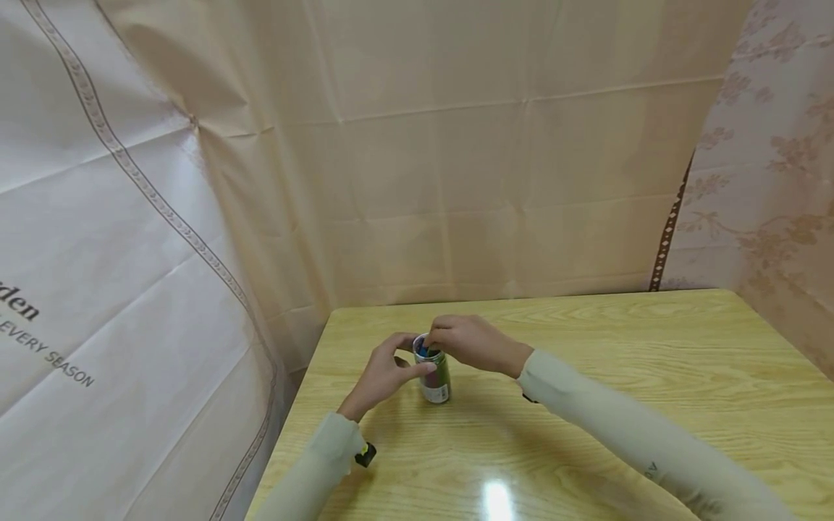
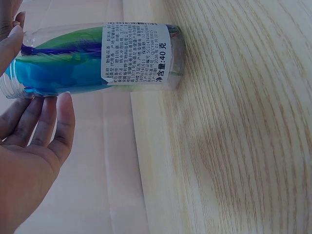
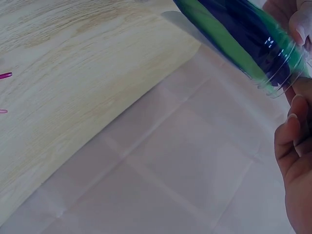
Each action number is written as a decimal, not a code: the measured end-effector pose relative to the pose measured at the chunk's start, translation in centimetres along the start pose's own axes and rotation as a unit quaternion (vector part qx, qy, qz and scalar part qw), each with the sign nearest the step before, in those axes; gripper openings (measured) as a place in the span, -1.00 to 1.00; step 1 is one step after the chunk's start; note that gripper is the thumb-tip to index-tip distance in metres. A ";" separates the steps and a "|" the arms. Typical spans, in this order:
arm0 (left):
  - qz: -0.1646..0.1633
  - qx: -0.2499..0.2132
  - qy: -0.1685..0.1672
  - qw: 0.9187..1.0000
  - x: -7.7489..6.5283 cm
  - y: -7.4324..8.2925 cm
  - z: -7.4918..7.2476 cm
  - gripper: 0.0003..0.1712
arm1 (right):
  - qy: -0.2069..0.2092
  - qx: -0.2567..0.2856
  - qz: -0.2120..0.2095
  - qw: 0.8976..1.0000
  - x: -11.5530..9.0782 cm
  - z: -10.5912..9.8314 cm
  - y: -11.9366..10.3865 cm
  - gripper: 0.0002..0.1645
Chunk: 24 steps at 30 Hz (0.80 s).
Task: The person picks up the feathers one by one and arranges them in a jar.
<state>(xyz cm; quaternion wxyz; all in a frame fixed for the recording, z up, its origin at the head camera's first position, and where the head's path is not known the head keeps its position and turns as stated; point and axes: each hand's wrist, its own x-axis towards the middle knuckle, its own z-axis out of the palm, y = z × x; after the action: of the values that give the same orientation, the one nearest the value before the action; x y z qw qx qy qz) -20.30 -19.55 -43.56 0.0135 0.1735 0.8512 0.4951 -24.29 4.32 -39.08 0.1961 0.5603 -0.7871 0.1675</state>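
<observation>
A clear screw-neck jar (image 2: pixel 97 58) stands upright on the table, with a white printed label (image 2: pixel 136 53) low on its side. Blue, green and purple feathers (image 2: pixel 61 73) fill much of it. My left hand (image 1: pixel 386 370) holds the jar around its upper part, thumb at the near side and fingers behind. Over the open mouth, my right hand (image 1: pixel 474 343) has its curled fingertips at the rim and pinches the upper end of a feather. In the right wrist view, the right-hand fingers (image 3: pixel 287 136) reach into the threaded mouth, where the purple feather (image 3: pixel 280 73) ends; their tips are partly hidden.
The wood-grain table (image 1: pixel 619 391) extends to the right and toward me. Behind it hangs a beige cloth (image 1: pixel 489 181), with a pale printed cloth (image 1: pixel 130 289) on the left. Small magenta strips (image 3: pixel 5 75) show at the edge of the right wrist view.
</observation>
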 end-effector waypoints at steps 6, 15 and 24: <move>-0.006 -0.001 0.000 1.000 0.0 0.0 0.1 -0.33 | 0.017 0.020 -0.001 1.000 -0.1 -0.2 0.0 -0.88; -0.007 0.002 0.001 1.000 0.0 0.1 0.0 -0.33 | -0.026 -0.019 0.008 0.999 0.4 0.1 -0.3 -0.86; -0.008 0.003 0.003 1.000 0.1 0.0 0.1 -0.32 | -0.010 0.032 0.028 0.999 -0.6 -0.1 0.2 -0.77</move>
<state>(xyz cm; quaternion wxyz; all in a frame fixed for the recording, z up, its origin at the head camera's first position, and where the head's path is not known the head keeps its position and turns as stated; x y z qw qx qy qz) -20.38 -19.41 -43.61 0.0142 0.1648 0.8541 0.4932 -24.31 4.94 -39.31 0.1660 0.5457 -0.7985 0.1924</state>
